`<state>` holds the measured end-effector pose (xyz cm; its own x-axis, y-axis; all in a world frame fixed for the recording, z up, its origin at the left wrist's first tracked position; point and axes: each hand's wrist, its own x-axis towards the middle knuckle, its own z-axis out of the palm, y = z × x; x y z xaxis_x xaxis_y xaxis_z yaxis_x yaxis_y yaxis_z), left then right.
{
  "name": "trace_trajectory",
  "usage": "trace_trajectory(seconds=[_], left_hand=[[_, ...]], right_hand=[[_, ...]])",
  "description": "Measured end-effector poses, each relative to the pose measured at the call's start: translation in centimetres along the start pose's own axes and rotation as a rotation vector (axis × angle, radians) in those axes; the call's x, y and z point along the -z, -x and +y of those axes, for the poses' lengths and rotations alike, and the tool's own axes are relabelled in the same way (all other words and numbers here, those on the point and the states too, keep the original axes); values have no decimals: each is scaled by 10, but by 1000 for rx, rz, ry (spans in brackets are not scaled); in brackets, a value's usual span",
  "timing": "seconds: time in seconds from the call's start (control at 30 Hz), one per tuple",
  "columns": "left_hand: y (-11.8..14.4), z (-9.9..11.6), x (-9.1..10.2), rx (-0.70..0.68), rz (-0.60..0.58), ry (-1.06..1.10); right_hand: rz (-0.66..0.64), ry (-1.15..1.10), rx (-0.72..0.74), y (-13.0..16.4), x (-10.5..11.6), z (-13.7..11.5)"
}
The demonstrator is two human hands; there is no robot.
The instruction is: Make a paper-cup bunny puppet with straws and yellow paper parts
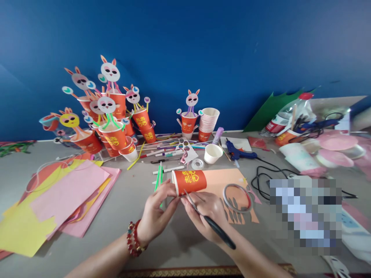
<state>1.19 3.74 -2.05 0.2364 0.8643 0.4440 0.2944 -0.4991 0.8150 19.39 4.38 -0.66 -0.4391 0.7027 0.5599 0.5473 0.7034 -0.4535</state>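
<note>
A red paper cup [191,181] with yellow lettering lies on its side above the desk, its white rim facing left. My left hand [158,208], with red bead bracelets at the wrist, is closed on the cup's rim, thumb and fingers at its lower edge. Gripped in my right hand [204,210] is a slim pointed metal tool [217,231] with a black handle. Its tip is at the cup's lower side, close to my left thumb. Whether the tip pierces the cup, I cannot tell. Green straws [158,179] lie just behind my left hand.
Rabbit-faced paper cups [113,135] stand back left, with stacked cups [209,119] at centre. Coloured paper [69,189] lies left. A white cup [213,153], blue glue gun [236,150], tape roll [237,197] and cut orange paper [226,175] lie beyond and right; a bottle [279,123] stands back right.
</note>
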Motion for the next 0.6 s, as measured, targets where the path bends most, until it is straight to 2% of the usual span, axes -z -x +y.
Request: trace_trajectory(seconds=[0.17, 0.27, 0.37, 0.43, 0.53, 0.6], left_hand=[[-1, 4, -3, -65, 22, -51], [-1, 6, -6, -83, 44, -83], [0, 5, -7, -103, 65, -90], [0, 4, -8, -119, 81, -85], [0, 0, -9, -147, 102, -80], [0, -3, -11, -162, 109, -79]], right_hand=[[7, -177, -62, 1, 0, -4], [-14, -286, -156, 0, 4, -8], [-60, -475, -333, 1, 3, -10], [-88, -686, -501, 3, -1, -11], [-91, -1006, -741, 4, -12, -10], [-75, -1123, -846, 5, -18, -10]])
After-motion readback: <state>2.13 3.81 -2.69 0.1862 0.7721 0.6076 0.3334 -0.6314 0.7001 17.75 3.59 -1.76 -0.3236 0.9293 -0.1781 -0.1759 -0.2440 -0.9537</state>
